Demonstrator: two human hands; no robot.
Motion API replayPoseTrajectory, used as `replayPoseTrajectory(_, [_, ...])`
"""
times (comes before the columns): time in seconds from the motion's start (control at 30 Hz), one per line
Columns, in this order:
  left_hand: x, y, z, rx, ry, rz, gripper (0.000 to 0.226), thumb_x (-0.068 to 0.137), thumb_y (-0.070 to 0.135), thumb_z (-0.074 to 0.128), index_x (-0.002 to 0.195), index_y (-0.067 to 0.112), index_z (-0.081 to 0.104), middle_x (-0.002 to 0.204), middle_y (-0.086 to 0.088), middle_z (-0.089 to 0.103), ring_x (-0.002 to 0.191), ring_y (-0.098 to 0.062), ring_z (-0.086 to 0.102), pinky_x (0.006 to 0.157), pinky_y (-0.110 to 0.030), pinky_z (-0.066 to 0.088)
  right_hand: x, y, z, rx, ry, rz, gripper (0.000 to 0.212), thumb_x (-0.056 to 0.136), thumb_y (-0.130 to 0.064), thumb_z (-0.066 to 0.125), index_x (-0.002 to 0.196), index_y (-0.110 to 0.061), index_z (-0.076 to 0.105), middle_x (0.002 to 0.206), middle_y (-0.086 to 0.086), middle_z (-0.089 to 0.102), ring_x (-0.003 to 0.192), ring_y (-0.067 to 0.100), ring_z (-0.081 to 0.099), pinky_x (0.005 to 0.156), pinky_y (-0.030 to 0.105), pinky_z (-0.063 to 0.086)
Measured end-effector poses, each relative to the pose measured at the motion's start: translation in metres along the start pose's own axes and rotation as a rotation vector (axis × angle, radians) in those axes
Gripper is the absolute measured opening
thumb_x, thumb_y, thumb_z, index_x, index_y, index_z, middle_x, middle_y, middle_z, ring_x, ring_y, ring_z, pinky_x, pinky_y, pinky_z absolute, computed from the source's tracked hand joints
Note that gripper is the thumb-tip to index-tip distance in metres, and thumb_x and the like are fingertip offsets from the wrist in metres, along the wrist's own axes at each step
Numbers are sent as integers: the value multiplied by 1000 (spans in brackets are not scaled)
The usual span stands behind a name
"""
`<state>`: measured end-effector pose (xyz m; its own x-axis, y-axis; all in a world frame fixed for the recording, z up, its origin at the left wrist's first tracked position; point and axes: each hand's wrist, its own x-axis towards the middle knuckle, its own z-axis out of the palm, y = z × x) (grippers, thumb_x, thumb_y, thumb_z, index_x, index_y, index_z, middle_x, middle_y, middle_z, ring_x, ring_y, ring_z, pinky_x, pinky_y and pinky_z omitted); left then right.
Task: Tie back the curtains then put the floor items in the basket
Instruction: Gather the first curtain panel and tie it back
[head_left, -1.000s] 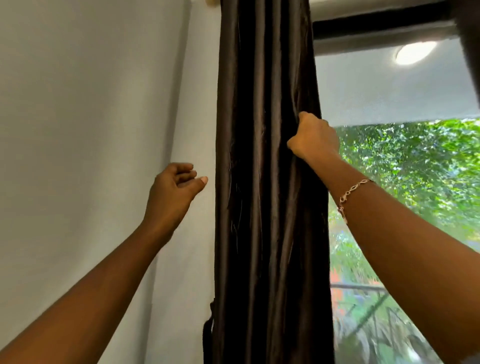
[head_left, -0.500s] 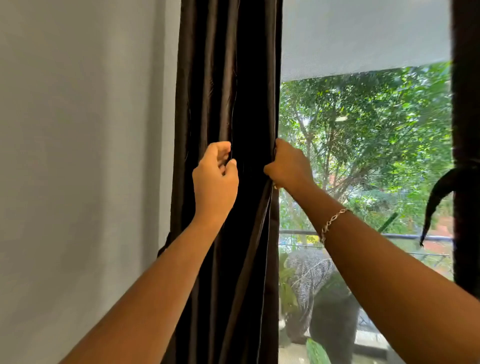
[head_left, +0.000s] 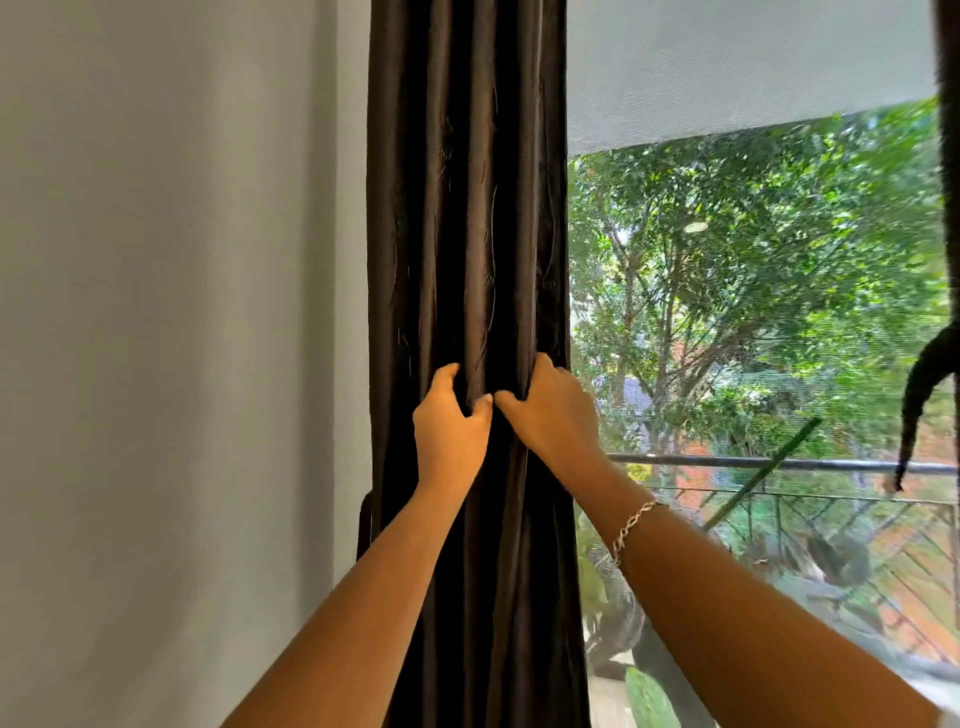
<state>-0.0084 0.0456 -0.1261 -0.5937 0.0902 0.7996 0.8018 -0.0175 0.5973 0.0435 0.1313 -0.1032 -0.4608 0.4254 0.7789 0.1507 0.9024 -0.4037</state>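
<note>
L hand (head_left: 449, 426) & R hand (head_left: 550, 410), thumbs nearly touching, each grip a fold of the dark curtain (head_left: 462, 208), bunched just left of the window (head_left: 753, 312): gathered but no tie on it yet, I'd judge, w/ basket & floor items out of view, all left to do.

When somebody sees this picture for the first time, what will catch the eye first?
First the dark curtain, bunched into a tall column in the middle, with a pale wall to its left. Then the left hand and right hand, gripping its folds side by side at mid height. Last, the bright green trees outside, on the right.
</note>
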Motion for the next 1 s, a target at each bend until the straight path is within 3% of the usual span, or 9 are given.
replayPoseTrajectory(0.13, [-8, 1, 8, -24, 9, 10, 51, 89, 19, 59, 136, 8, 41, 127, -8, 57, 115, -19, 56, 98, -25, 44, -11, 13, -4, 154, 234, -62, 44, 91, -50, 43, 108, -12, 57, 101, 9, 60, 93, 26, 57, 70, 31, 43])
replayPoseTrajectory(0.27, [-24, 8, 17, -22, 136, 180, 53, 91, 15, 56, 139, 8, 35, 142, -6, 44, 133, -16, 39, 102, -4, 24, -12, 34, -21, 325, 577, 24, 31, 92, -26, 52, 118, -9, 54, 117, 13, 55, 110, 28, 50, 84, 29, 34])
replayPoseTrajectory(0.33, [-30, 13, 22, 3, 145, 284, 50, 92, 13, 54, 138, 6, 37, 143, -7, 42, 134, -16, 37, 103, 0, 20, -10, 45, -27, 414, 481, 107, 42, 89, -24, 59, 126, -8, 47, 120, 12, 55, 112, 27, 51, 92, 33, 38])
replayPoseTrajectory(0.47, [-38, 21, 32, 68, 125, 429, 46, 92, 17, 54, 134, 2, 43, 142, -11, 44, 137, -19, 33, 113, -35, 31, -6, 59, -30, 462, 293, 178, 44, 82, -20, 67, 122, -10, 51, 83, 4, 60, 89, 25, 61, 70, 26, 38])
replayPoseTrajectory(0.53, [-43, 23, 38, 114, 87, 490, 47, 91, 18, 55, 133, 0, 45, 139, -12, 47, 135, -17, 33, 111, -40, 34, -4, 66, -30, 400, 294, 196, 37, 81, -18, 67, 115, -11, 55, 85, 7, 60, 92, 30, 61, 72, 29, 40])
replayPoseTrajectory(0.63, [-49, 28, 46, 150, -26, 487, 48, 91, 21, 56, 134, 2, 44, 140, -10, 46, 136, -17, 34, 112, -23, 27, 8, 81, -32, 338, 321, 248, 54, 82, -23, 66, 130, -11, 45, 129, 17, 47, 118, 33, 47, 94, 38, 39])
replayPoseTrajectory(0.7, [-53, 30, 50, 155, -98, 444, 51, 93, 25, 53, 138, 6, 39, 144, -6, 43, 138, -14, 32, 109, -15, 22, 21, 89, -36, 514, 163, 309, 71, 85, -29, 64, 143, -11, 28, 147, 15, 30, 133, 31, 33, 106, 43, 34])
replayPoseTrajectory(0.83, [-56, 26, 60, 153, -194, 328, 56, 95, 31, 48, 144, 13, 29, 149, 0, 34, 140, -11, 27, 107, -12, 19, 37, 92, -28, 668, -70, 295, 71, 89, -22, 60, 146, -12, 20, 152, 14, 25, 137, 28, 29, 108, 41, 32])
replayPoseTrajectory(1.0, [-56, 20, 65, 137, -248, 226, 54, 95, 26, 48, 144, 12, 29, 146, -1, 38, 136, -13, 34, 109, -19, 26, 29, 73, -13, 683, 107, 107, 53, 92, -40, 49, 138, -14, 40, 141, 1, 45, 130, 17, 41, 108, 36, 35])
